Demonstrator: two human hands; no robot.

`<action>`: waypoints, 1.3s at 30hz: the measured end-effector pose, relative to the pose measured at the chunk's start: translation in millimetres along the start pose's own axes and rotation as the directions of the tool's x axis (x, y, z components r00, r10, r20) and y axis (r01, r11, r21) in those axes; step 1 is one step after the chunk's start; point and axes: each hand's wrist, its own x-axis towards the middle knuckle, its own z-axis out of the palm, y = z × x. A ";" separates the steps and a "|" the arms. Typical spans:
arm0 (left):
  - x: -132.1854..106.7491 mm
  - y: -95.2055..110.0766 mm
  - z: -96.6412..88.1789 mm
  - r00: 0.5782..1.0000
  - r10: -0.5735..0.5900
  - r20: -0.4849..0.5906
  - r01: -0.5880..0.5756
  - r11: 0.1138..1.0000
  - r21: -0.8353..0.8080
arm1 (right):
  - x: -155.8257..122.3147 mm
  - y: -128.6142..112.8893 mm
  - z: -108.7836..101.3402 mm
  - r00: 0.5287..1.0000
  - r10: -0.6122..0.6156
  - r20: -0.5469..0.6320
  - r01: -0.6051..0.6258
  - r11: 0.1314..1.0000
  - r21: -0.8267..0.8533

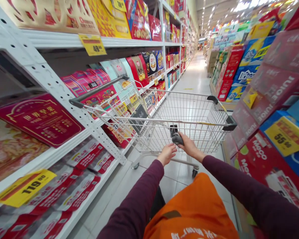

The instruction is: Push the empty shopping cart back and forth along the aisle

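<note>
Room: a supermarket aisle point(195, 74) with a pale tiled floor, lined with gift boxes.
Writing: yellow price tags read 119.00 point(23, 187) and 55.90 point(286, 139); a third point(92, 44) starts 49. Red boxes point(274, 96) show JUICE, and a dark red box point(37, 121) has gold Chinese characters.
Right hand point(189, 146): fingers curled around a black cart grip point(174, 136), holding it.
Left hand point(166, 154): half curled, just below the grip; whether it holds anything, I cannot tell.
Cart: a wire shopping cart point(184, 113) stands directly ahead of both hands.
Around: white steel shelving point(64, 38) runs left of the cart, stacked boxes right. Maroon sleeves point(137, 202) and an orange apron point(189, 212) show below.
</note>
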 end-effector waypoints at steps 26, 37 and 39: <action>5.0 6.5 -30.5 0.983 0.108 -0.146 -0.145 0.953 -0.267 | 0.0 -49.7 20.6 0.891 -0.447 0.084 0.436 0.892 0.121; 5.0 78.1 -63.7 0.943 0.273 -0.190 -0.312 0.925 -0.218 | 93.6 -74.7 -15.6 0.797 -0.588 0.138 0.587 0.808 0.050; 5.6 76.8 -81.4 0.897 0.329 -0.294 -0.399 0.890 -0.222 | 101.3 -70.8 -12.5 0.780 -0.608 0.150 0.606 0.793 0.066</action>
